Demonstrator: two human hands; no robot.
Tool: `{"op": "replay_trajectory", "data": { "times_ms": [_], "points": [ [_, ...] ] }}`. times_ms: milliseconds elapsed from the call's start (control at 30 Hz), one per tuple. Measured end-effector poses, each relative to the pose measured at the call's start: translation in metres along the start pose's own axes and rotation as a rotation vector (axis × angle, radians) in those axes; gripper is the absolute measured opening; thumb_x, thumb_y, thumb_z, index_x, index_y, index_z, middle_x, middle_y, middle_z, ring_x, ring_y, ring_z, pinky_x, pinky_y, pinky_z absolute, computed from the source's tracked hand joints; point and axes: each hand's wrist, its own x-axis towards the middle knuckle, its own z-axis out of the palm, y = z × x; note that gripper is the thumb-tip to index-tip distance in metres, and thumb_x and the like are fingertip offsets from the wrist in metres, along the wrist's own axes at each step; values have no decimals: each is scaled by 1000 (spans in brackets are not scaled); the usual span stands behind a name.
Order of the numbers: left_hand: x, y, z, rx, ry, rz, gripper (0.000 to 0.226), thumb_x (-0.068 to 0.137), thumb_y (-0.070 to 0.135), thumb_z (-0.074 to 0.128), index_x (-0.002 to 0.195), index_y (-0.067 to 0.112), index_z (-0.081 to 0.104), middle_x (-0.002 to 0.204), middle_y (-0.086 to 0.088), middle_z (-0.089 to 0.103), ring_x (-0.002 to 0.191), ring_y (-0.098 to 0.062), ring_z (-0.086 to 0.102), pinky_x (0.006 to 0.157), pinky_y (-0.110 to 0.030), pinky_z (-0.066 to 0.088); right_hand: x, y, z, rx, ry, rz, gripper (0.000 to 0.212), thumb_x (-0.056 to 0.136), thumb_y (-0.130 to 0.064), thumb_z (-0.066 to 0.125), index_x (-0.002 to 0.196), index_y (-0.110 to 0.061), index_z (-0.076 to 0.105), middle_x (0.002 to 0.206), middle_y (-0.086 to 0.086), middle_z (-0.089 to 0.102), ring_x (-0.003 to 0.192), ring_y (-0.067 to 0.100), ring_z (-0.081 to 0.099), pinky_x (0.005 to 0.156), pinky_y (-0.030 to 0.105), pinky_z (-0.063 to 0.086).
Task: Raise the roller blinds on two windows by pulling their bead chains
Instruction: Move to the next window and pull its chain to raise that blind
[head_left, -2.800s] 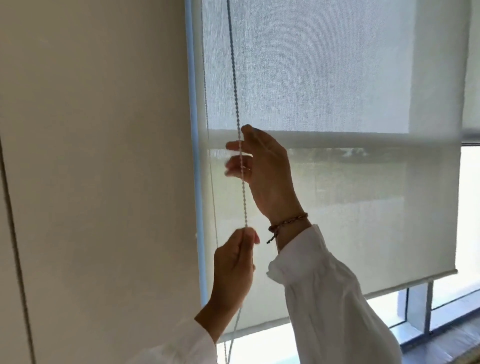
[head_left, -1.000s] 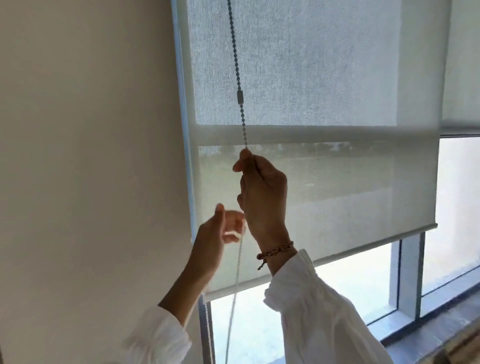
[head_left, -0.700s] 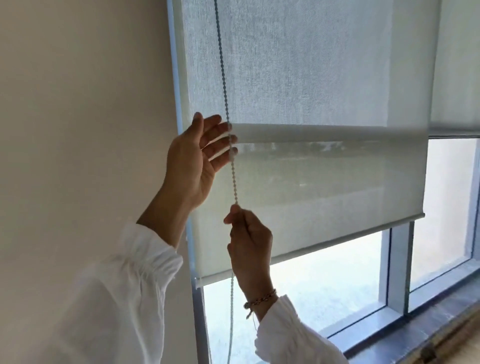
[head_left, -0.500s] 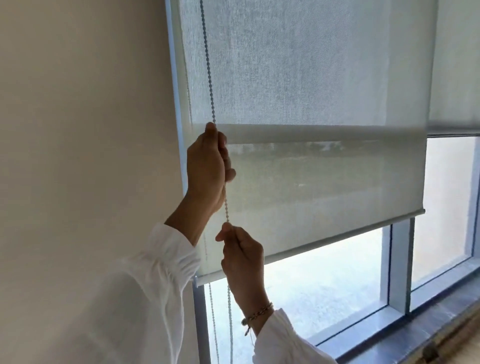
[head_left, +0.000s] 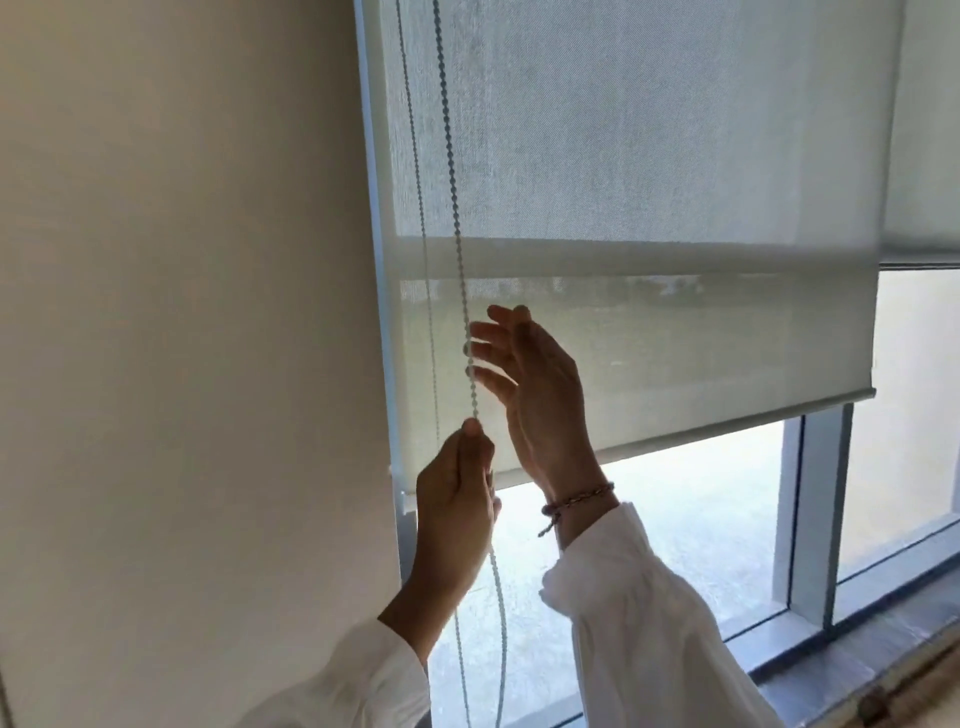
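woven grey mesh roller blind (head_left: 649, 156) hangs half-raised; my left hand (head_left: 454, 499) pinches the silvery bead chain (head_left: 451, 171), right hand (head_left: 535, 384) fingers spread, brushing it.

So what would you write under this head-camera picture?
Left hand pinches the bead chain; right hand open beside it, blind half raised.

No readable text, no labels, no brands, no numbers, no signs to be found on the blind (head_left: 623, 156), the chain (head_left: 452, 208), the wall (head_left: 182, 312).
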Motion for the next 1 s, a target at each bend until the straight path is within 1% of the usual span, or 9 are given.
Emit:
{"op": "replay_trajectory", "data": {
  "times_ms": [67, 167, 333, 467, 533, 600, 700, 800, 1000],
  "points": [
    [-10, -9, -3, 40, 3, -26, 40, 79, 48, 44, 51, 21, 32, 40, 13, 25, 35, -4, 18, 39, -17, 15, 5, -13, 11, 16, -46, -24, 18, 96, -17, 41, 99, -14, 59, 89, 4, 62, 75, 16, 59, 69, 30, 50],
    [-18, -9, -5, 60, -28, -40, 40, 83, 44, 42, 53, 21, 29, 41, 12, 24, 39, -5, 16, 40, -21, 14, 10, -17, 27, -110, 58, -57, 20, 94, -23, 48, 85, -17, 65, 58, -9, 50, 45, 3, 39, 42, 19, 32],
    [-7, 1, -6, -52, -56, -141, 59, 96, 25, 33, 39, 25, 48, 34, 10, 34, 32, -2, 32, 35, -13, 30, 3, -10, 33, -314, 214, -221, 31, 93, -19, 50, 65, -28, 61, 37, -17, 44, 38, 3, 34, 45, 22, 27],
    [18, 25, -12, -146, -51, -122, 48, 97, 34, 24, 81, 13, 64, 73, 1, 73, 76, -9, 68, 75, -20, 53, -12, -1, 25, -420, 276, -309, 29, 92, -14, 51, 66, -26, 61, 42, -17, 49, 40, 2, 43, 44, 22, 36],
    [31, 47, -6, -176, -74, -82, 46, 97, 37, 24, 97, 12, 62, 97, -6, 69, 98, -15, 64, 96, -28, 46, -27, 16, 22, -471, 275, -313, 26, 92, -14, 50, 69, -15, 62, 48, -18, 51, 45, -1, 48, 46, 14, 38],
    [45, 72, -1, -249, -118, -19, 44, 97, 35, 25, 105, 9, 59, 103, -9, 66, 105, -21, 63, 99, -30, 45, -43, 35, 17, -494, 275, -302, 23, 91, -15, 51, 72, -10, 63, 45, -16, 50, 43, 3, 44, 43, 12, 32],
    [61, 104, 5, -330, -199, 12, 37, 97, 32, 32, 106, 7, 58, 91, -6, 67, 83, -17, 68, 77, -25, 55, -62, 54, 8, -492, 285, -276, 22, 87, -26, 49, 73, -18, 64, 47, -22, 53, 40, 4, 40, 43, 13, 29],
    [64, 113, 19, -268, -116, -13, 34, 97, 32, 37, 87, 11, 61, 52, 8, 46, 40, -3, 39, 37, -16, 32, -71, 56, 3, -450, 244, -255, 21, 87, -26, 49, 70, -24, 62, 45, -17, 50, 38, 4, 35, 43, 14, 28],
    [59, 109, 28, -201, 74, 199, 41, 97, 29, 39, 57, 19, 47, 39, 11, 31, 31, -3, 20, 32, -13, 18, -63, 43, -1, -321, 142, -89, 30, 90, -38, 49, 71, -23, 67, 49, -14, 52, 50, 7, 42, 53, 23, 35]
  ]
}}
